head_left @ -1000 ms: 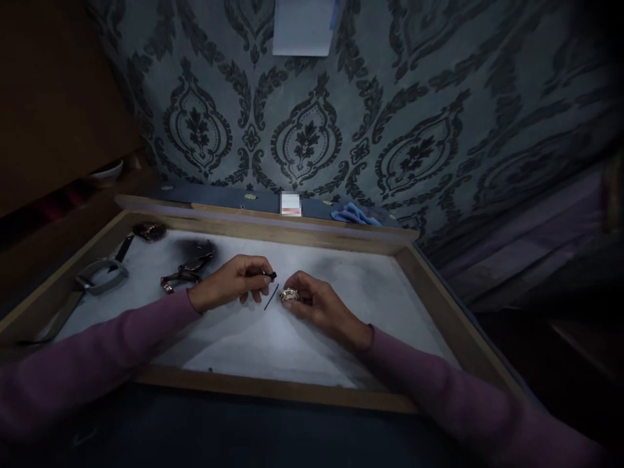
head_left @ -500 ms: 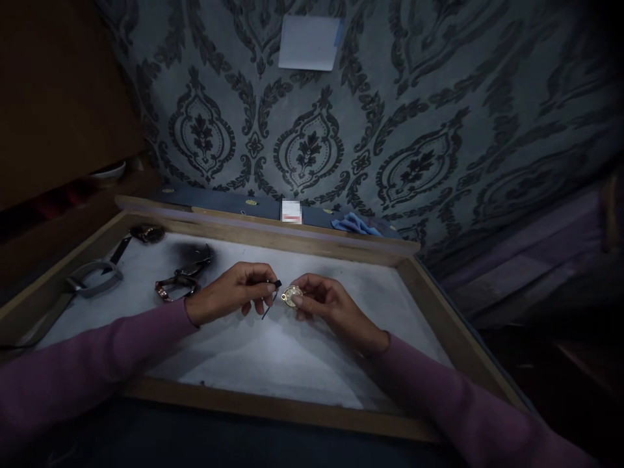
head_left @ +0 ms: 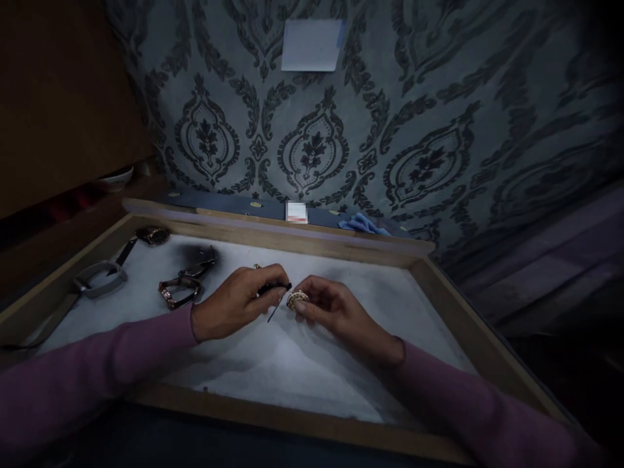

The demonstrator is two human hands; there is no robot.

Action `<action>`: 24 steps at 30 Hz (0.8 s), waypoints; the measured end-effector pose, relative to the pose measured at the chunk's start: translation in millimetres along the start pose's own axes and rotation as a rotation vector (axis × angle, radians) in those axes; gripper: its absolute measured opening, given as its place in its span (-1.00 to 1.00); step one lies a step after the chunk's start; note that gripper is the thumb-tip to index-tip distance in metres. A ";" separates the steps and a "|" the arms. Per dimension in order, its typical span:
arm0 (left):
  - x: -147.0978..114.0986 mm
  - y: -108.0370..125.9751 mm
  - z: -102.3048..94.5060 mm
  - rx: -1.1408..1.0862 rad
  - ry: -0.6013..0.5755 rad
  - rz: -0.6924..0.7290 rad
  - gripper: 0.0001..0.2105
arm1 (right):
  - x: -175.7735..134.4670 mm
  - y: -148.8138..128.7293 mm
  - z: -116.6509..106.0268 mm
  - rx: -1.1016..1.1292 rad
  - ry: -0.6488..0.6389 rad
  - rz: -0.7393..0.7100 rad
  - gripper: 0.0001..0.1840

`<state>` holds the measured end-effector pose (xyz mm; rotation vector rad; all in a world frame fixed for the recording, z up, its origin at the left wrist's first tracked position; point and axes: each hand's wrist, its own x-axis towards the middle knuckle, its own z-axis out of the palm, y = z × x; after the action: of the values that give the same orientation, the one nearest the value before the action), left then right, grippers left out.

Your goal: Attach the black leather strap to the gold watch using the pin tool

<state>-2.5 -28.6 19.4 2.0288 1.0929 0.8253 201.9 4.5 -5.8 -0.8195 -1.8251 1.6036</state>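
My left hand (head_left: 242, 300) is closed on a black watch strap (head_left: 273, 286), whose dark end points toward my right hand. A small gold-coloured bit shows above the knuckles, and a thin dark strip (head_left: 275, 311) hangs down below the fingertips; whether it belongs to the strap I cannot tell. My right hand (head_left: 336, 307) pinches a round gold watch case (head_left: 297, 299) between thumb and fingers, tilted so its edge shows. A small gap separates case and strap. Both hands are above the white bottom of a shallow wooden tray (head_left: 292, 242).
On the tray's left side lie several watches: a grey-strapped one (head_left: 101, 279), a rose-gold and dark one (head_left: 179, 292) and a dark round one (head_left: 153, 234). Behind the rim are a small white box (head_left: 297, 212) and a blue cloth (head_left: 363, 223). Patterned wallpaper rises beyond.
The watch case in my right hand has turned from showing its face to showing its edge. My left hand has rolled over, its back now more visible, with the strap still in it.
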 end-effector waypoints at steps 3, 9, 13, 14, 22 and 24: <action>-0.3 -1.9 1.2 0.022 0.022 0.003 -0.88 | -1.1 -1.5 -0.3 -0.056 0.024 -0.014 -0.65; -1.3 -2.3 3.2 0.063 0.007 0.032 -0.92 | -2.1 -0.9 -1.3 -0.135 0.050 -0.057 -0.73; -1.7 -2.5 3.4 0.073 0.005 0.046 -0.91 | -1.5 0.2 -2.7 -0.194 0.060 -0.112 -0.77; -1.7 -2.4 3.4 0.073 0.004 0.047 -0.90 | -1.4 0.1 -2.9 -0.196 0.057 -0.115 -0.77; -1.5 -1.0 2.4 0.099 -0.006 0.047 -0.88 | -3.3 -2.2 -4.0 -0.157 0.021 -0.088 -0.74; -1.3 -2.2 2.6 0.102 0.007 0.045 -0.88 | -3.9 -2.5 -4.2 -0.150 0.011 -0.065 -0.72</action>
<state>-2.0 -29.5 15.8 2.1436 1.1175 0.8148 207.4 4.0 -2.9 -0.8238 -1.9621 1.4330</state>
